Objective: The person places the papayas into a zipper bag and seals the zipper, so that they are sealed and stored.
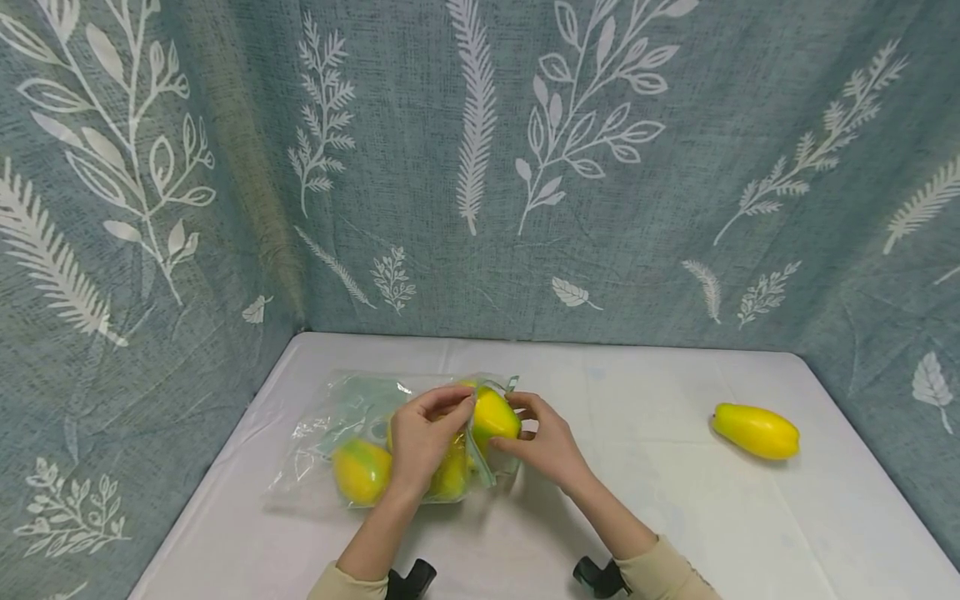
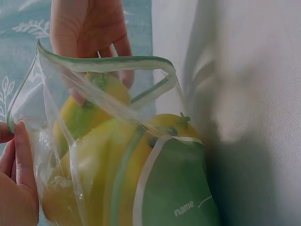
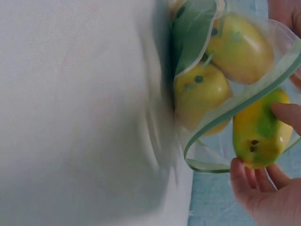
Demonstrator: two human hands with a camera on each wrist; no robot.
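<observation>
- A blue-green curtain (image 1: 405,125) with white leaf prints stands behind and beside the table; its top and sides run out of view.
- The table (image 1: 637,500) has a white cover, creased in places; its near edge is cut off.
- A clear bag (image 1: 307,467) with green trim lies on the table left of centre, its mouth towards the right hand. At least two fruits (image 1: 360,475) are inside; plastic and the left hand hide some, so I cannot tell the full count.
- The left hand (image 1: 420,437) pinches the bag's rim between thumb and fingers.
- The right hand (image 1: 551,442) is clamped on the held fruit (image 1: 497,417), yellow and green, at the bag's mouth, within the loop of the rim.
- A lone fruit (image 1: 756,432) lies on the table, well apart at the far right.
- Beige sleeves (image 1: 663,571) and black wrist pieces (image 1: 412,577) are cut off below.
- The green panel (image 2: 174,183) on the bag reads "name"; a line beside it is hard to make out.
</observation>
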